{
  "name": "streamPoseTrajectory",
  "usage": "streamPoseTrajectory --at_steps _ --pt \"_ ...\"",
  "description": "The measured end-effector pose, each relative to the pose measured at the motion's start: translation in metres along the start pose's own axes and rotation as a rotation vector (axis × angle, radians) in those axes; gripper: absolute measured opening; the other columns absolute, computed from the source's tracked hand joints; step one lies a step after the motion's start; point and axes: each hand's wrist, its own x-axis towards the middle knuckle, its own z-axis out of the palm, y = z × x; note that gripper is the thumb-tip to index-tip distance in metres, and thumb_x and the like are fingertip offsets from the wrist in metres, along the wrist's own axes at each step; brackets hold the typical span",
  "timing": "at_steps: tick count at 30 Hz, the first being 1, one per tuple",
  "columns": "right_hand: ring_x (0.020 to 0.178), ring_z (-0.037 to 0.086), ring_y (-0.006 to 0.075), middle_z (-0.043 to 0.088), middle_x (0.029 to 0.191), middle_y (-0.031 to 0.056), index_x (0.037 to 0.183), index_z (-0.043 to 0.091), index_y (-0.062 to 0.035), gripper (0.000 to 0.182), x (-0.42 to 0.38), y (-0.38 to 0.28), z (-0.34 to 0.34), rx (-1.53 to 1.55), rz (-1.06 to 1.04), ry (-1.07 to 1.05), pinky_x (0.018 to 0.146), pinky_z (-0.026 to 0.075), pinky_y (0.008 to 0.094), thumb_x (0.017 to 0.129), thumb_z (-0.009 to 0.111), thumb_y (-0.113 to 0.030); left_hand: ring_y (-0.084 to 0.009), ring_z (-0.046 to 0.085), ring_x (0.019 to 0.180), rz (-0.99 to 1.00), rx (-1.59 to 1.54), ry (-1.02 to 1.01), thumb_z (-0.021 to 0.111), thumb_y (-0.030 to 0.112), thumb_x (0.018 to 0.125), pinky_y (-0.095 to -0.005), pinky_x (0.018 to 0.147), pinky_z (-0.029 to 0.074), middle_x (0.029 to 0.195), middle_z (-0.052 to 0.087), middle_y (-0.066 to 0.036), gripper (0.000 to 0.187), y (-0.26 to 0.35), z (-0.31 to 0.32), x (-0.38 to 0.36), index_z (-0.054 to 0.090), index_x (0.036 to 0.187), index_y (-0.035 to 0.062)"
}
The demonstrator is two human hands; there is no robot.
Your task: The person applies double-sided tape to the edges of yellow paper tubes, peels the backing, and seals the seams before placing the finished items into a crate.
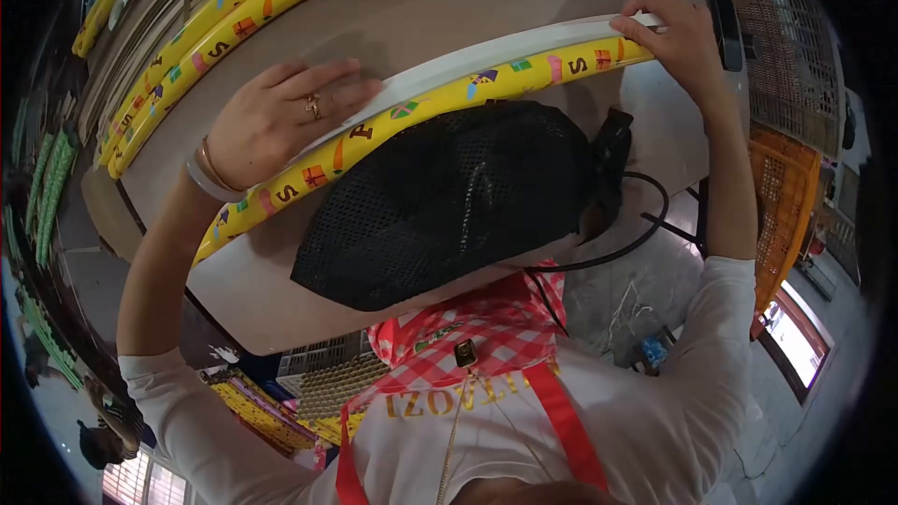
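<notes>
Your yellow printed roll point(440, 101) lies across the bench point(440, 14), between your two hands, just beyond one black mesh-covered object point(449, 206); on it the capitals S, P and S can be read among small coloured motifs; one white strip point(468, 58) runs along its far side; your left hand point(267, 122), bearing one ring point(312, 107), lies palm down with its fingers extended and slightly spread over strip and roll; your right hand point(681, 33) pinches the strip between thumb and forefinger near the roll's right end; upper left, two similar rolls point(253, 19) lie side by side, repeating S and P; gold capitals on your shirt point(636, 411), including O and Z, appear upside down, partly covered by the red-checked apron point(496, 341)
</notes>
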Motion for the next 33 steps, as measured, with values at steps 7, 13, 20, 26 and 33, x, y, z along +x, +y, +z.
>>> streamPoseTrajectory --at_steps 7,13,20,26,33 --pt "0.064 0.060 0.0132 0.063 0.077 0.0023 0.081 0.065 -0.0055 0.030 0.002 -0.011 -0.002 0.129 0.103 -0.020 0.052 0.048 0.0232 0.075 0.067 -0.035 -0.0202 0.048 0.113 0.046 0.045 0.009 0.053 0.015 0.073 -0.0312 0.081 0.041 0.116 0.055 -0.005 0.044 0.000 -0.001 0.001 0.054 0.115 0.0026" --pt "0.065 0.062 0.0143 0.063 0.077 0.0035 0.081 0.064 -0.0049 0.033 -0.002 -0.002 0.009 0.030 0.105 0.047 0.055 0.050 0.0233 0.073 0.068 -0.036 -0.0198 0.046 0.115 0.045 0.045 -0.027 0.053 0.016 0.073 -0.0317 0.082 0.041 0.118 0.054 -0.004 0.046 -0.001 -0.002 0.000 0.053 0.117 0.0025" --pt "0.068 0.062 0.0178 0.063 0.080 0.0056 0.084 0.064 -0.0084 0.041 0.011 -0.009 0.005 -0.134 0.287 -0.163 0.058 0.048 0.0291 0.072 0.064 -0.047 -0.0202 0.046 0.114 0.042 0.032 -0.033 0.053 0.013 0.073 -0.0322 0.084 0.041 0.117 0.055 -0.006 0.048 0.000 -0.002 0.000 0.051 0.119 0.0021" --pt "0.070 0.061 0.0195 0.062 0.079 0.0053 0.084 0.063 -0.0109 0.039 0.016 -0.010 0.001 -0.176 0.330 -0.256 0.064 0.045 0.0335 0.073 0.062 -0.048 -0.0201 0.046 0.114 0.048 0.043 -0.080 0.052 0.013 0.074 -0.0317 0.085 0.040 0.120 0.052 -0.006 0.048 0.002 -0.008 0.004 0.050 0.120 0.0014" --pt "0.067 0.060 0.0186 0.060 0.076 0.0024 0.081 0.060 -0.0115 0.033 0.009 -0.045 -0.001 -0.165 0.286 -0.239 0.082 0.036 0.0358 0.075 0.062 -0.044 -0.0198 0.045 0.114 0.060 0.063 -0.107 0.052 0.012 0.074 -0.0311 0.084 0.040 0.122 0.051 -0.006 0.045 0.007 -0.011 -0.022 0.052 0.117 0.0012"
